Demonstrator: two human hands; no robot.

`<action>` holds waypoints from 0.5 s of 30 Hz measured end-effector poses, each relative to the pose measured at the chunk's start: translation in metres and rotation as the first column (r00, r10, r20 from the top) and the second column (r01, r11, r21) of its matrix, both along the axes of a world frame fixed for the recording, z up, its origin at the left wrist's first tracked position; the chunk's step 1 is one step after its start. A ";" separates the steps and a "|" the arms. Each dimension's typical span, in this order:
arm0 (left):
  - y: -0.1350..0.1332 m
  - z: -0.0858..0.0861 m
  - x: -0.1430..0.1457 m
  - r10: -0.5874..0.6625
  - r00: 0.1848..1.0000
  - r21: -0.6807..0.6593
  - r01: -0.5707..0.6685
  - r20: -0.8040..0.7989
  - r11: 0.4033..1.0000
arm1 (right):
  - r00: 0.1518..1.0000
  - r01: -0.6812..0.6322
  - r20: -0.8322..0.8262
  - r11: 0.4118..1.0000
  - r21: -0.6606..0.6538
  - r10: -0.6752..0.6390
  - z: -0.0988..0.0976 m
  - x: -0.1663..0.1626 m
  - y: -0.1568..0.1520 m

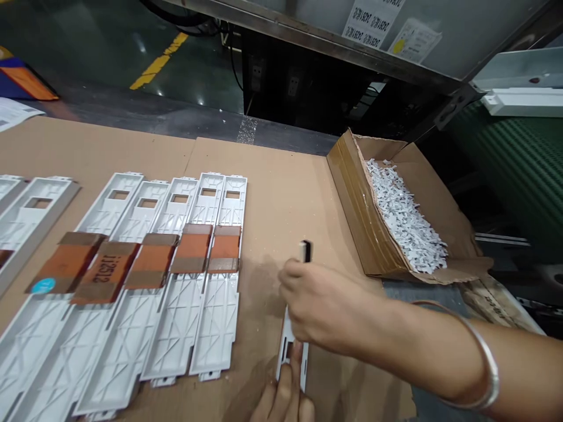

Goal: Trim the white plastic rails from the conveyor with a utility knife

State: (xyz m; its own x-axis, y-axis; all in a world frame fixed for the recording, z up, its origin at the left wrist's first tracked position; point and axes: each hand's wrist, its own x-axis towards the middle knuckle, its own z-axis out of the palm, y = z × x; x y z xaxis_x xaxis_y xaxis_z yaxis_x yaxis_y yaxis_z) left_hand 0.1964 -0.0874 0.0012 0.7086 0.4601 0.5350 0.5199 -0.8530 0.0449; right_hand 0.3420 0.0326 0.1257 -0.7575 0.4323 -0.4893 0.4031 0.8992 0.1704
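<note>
My right hand (319, 310) is closed, its fingers pinched together above a narrow white plastic part (285, 334). A small black-tipped piece (307, 251) sticks up beyond the fingers; most of it is hidden in the grip, so I cannot tell its kind. At the bottom edge, my left hand (284, 401) is closed on the near end of the white plastic part, which has slots in it. Its fingers press on the part against the cardboard. The right hand covers the part's far end.
Several long white ribbed panels (215, 328) lie side by side on the left, with brown-orange taped blocks (191, 249) across them. An open cardboard box (356, 205) at right holds many small white plastic pieces (404, 217). Cardboard sheeting (281, 193) covers the table; a metal machine frame overhangs the back.
</note>
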 end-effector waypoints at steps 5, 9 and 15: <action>0.000 0.011 -0.001 0.011 0.997 -0.054 -0.016 -0.077 0.998 | 0.894 0.411 -0.294 0.879 0.241 -0.337 0.000 0.057 -0.033; 0.000 0.011 -0.001 0.008 0.995 -0.036 -0.012 -0.096 0.999 | 0.713 0.659 -0.439 0.735 0.157 -0.546 -0.027 0.068 -0.077; -0.003 0.010 -0.002 0.015 0.994 -0.077 -0.023 -0.111 0.997 | 0.510 0.806 -0.552 0.591 0.039 -0.660 -0.064 0.049 -0.119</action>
